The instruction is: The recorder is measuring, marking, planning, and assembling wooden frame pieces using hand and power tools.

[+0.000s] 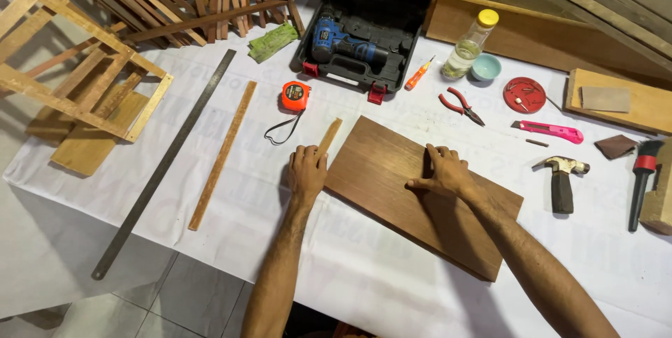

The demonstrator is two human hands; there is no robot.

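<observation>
Both bare forearms extended forward from the lower edge of the view, converging slightly. The left hand lay palm down, fingers together and pointing away, just left of the wooden board. The right hand rested flat on the board's upper surface, fingers spread, thumb angled toward the left hand.
</observation>
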